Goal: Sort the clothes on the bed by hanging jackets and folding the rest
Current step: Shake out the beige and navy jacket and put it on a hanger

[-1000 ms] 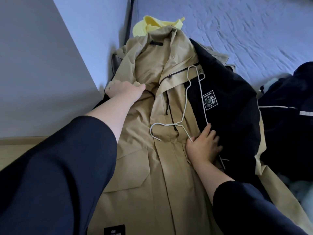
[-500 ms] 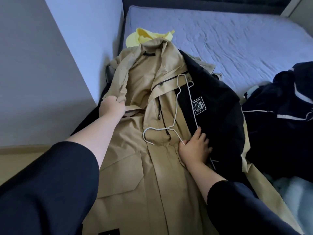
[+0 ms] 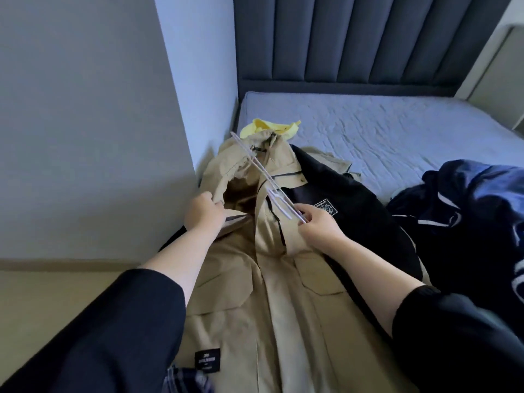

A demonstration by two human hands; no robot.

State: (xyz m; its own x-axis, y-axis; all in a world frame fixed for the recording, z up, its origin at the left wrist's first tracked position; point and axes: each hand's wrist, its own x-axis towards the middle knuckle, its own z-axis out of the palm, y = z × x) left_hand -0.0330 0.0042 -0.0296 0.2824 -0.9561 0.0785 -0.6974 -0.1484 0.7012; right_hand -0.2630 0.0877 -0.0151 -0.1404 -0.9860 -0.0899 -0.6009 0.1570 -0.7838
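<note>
One tan jacket (image 3: 255, 293) lies flat on the bed (image 3: 382, 131), under two hands. The left hand (image 3: 204, 214) grips the jacket's open front edge. The right hand (image 3: 317, 226) pinches the end of one white hanger (image 3: 279, 198), which slants away toward the collar. One black jacket (image 3: 354, 199) lies just right of that hand, with a dark blue pile (image 3: 467, 222) farther right. One yellow top (image 3: 269, 128) peeks out past the collar.
</note>
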